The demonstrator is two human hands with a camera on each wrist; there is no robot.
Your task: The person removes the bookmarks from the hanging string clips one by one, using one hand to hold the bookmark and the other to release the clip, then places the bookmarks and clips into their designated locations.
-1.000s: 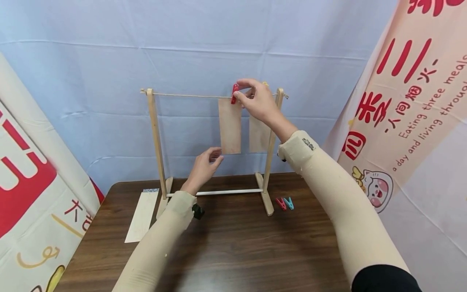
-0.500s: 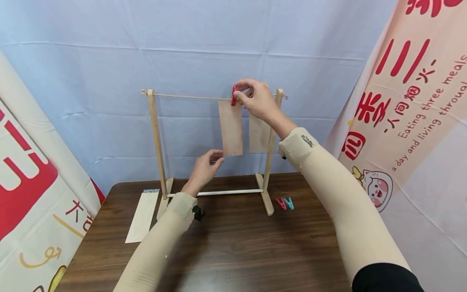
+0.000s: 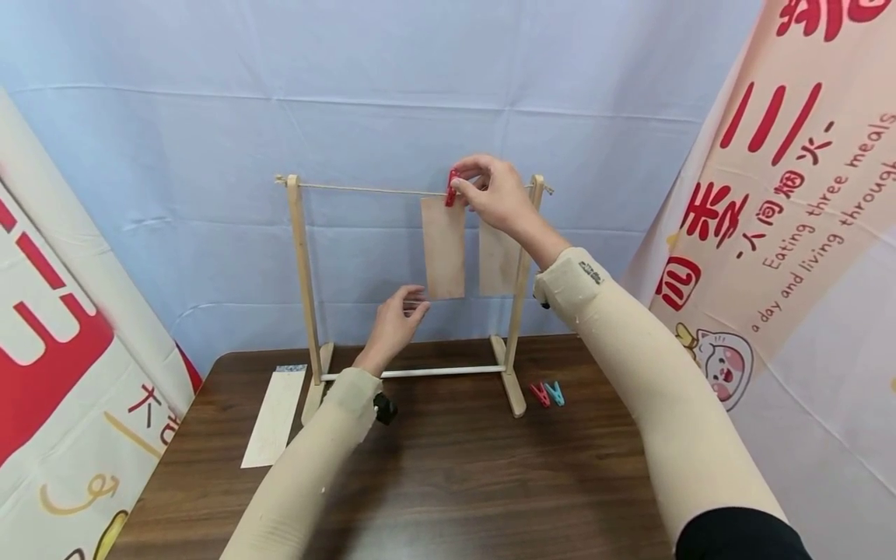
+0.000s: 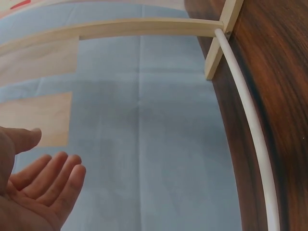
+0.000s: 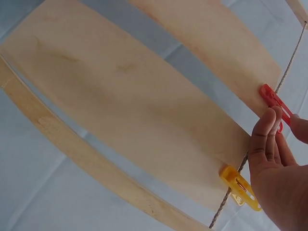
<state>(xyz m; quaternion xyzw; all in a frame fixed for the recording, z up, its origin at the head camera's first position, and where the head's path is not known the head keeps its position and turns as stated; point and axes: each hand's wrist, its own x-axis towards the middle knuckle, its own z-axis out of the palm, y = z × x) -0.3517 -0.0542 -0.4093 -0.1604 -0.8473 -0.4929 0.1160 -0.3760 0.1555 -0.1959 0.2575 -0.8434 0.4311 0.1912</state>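
In the head view, my right hand (image 3: 495,196) pinches a red clothespin (image 3: 452,189) at the top of a beige rectangular strip (image 3: 444,253). The clothespin sits on a thin rope (image 3: 364,189) strung across a wooden frame (image 3: 302,272), and the strip hangs below. Fingers loosely bent, my left hand (image 3: 394,323) is beside the strip's lower left corner; the left wrist view shows nothing in its grasp. A second beige strip (image 3: 497,260) hangs to the right, partly behind my right forearm. In the right wrist view a yellow clothespin (image 5: 239,186) fastens that strip to the rope.
Red (image 3: 540,394) and blue clothespins (image 3: 555,393) lie on the dark wooden table (image 3: 462,474), right of the frame's foot. At left lies a pale strip (image 3: 275,420) with a blue-patterned end. A white bar (image 3: 441,372) joins the frame's legs low down.
The view has tilted up slightly, so things sit a little lower in it. The held strip has swayed slightly. Both hands keep nearly the same places, the right still pinching the red clothespin.
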